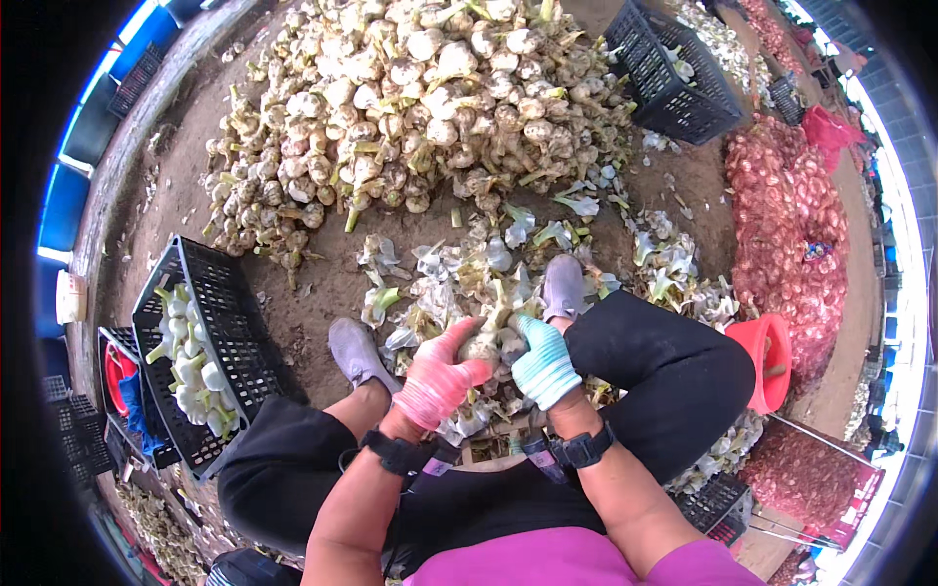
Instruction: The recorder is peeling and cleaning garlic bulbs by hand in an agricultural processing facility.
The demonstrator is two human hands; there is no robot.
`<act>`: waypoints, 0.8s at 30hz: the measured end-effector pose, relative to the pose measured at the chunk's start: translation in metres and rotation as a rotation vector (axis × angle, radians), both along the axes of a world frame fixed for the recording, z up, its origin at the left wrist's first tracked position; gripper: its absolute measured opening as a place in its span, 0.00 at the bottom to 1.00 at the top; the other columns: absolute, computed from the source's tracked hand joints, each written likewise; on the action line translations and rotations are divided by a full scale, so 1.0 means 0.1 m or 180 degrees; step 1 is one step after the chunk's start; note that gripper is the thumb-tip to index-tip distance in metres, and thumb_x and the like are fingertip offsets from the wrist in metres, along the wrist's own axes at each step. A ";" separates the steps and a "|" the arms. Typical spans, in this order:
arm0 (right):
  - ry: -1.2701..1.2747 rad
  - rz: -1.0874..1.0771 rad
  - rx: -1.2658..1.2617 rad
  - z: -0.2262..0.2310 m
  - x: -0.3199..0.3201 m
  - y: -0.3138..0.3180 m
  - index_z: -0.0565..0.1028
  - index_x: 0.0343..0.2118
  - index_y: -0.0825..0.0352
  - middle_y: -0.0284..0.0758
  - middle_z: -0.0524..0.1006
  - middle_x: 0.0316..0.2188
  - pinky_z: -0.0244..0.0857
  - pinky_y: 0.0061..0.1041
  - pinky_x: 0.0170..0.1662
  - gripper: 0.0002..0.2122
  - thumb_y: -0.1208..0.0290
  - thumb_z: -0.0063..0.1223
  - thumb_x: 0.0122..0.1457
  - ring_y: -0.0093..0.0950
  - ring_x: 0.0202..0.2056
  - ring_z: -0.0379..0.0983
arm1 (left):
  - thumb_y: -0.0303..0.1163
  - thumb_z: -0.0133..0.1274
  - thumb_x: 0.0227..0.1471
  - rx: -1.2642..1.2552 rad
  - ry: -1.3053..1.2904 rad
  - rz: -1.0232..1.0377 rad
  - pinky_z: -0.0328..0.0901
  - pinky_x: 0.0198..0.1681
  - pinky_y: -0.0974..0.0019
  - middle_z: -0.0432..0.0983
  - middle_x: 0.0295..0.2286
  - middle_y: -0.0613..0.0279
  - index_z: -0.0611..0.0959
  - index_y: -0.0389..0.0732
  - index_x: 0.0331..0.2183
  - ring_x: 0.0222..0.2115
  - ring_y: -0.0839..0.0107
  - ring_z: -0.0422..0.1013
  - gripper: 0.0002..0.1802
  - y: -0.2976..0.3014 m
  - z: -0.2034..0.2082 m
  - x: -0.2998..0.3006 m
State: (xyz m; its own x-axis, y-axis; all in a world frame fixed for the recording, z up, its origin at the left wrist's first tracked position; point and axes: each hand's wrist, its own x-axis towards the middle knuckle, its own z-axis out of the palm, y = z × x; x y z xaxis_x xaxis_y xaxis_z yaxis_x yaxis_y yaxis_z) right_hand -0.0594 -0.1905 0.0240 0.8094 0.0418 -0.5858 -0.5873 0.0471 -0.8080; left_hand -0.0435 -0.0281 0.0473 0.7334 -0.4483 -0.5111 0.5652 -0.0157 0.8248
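Garlic bulb (481, 348): pinched between left hand (442, 378) and right hand (544, 365), above the peelings (445, 266).
Left crate (233, 317): trimmed white bulbs (200, 381).
Upper-right crate (689, 114): few pale pieces (679, 65).
Red bucket (745, 344): something inside (too small to tell).
Red mesh sack (785, 220): packed full.

At mid-frame, the left hand (447, 371) wore a pink knit glove (428, 393), the right hand (540, 354) a pale-banded, mint-green knit glove (552, 383). Black wrist straps (396, 453) bore dark cases (587, 448). Black trousers (664, 361) and a magenta top (528, 563) filled the lower frame; greyish-mauve shoes (356, 352) showed near the centre.
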 end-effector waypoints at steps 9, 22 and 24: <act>-0.1751 0.0672 -0.1470 0.29 -0.27 0.13 0.69 0.28 0.71 0.34 0.71 0.19 0.60 0.20 0.25 0.06 0.79 0.43 0.46 0.21 0.20 0.65 | 0.18 0.47 0.36 -0.0127 -0.0761 0.0110 0.59 0.41 0.75 0.62 0.44 0.62 0.58 0.34 0.52 0.40 0.75 0.62 0.36 0.02 0.10 -0.37; -0.1097 0.0902 -0.0990 0.50 -0.28 0.05 0.71 0.29 0.72 0.39 0.74 0.20 0.60 0.22 0.25 0.07 0.78 0.47 0.45 0.20 0.21 0.66 | 0.19 0.49 0.32 -0.0147 -0.0803 -0.0145 0.62 0.38 0.73 0.66 0.41 0.57 0.64 0.35 0.49 0.36 0.73 0.66 0.35 0.21 0.19 -0.39; -0.1033 0.0659 -0.0369 0.45 -0.27 0.08 0.72 0.29 0.72 0.38 0.74 0.20 0.60 0.21 0.26 0.07 0.78 0.47 0.45 0.20 0.22 0.66 | 0.24 0.48 0.36 -0.1361 0.0358 0.0283 0.64 0.33 0.73 0.69 0.38 0.56 0.66 0.40 0.48 0.31 0.71 0.70 0.31 0.25 0.17 -0.39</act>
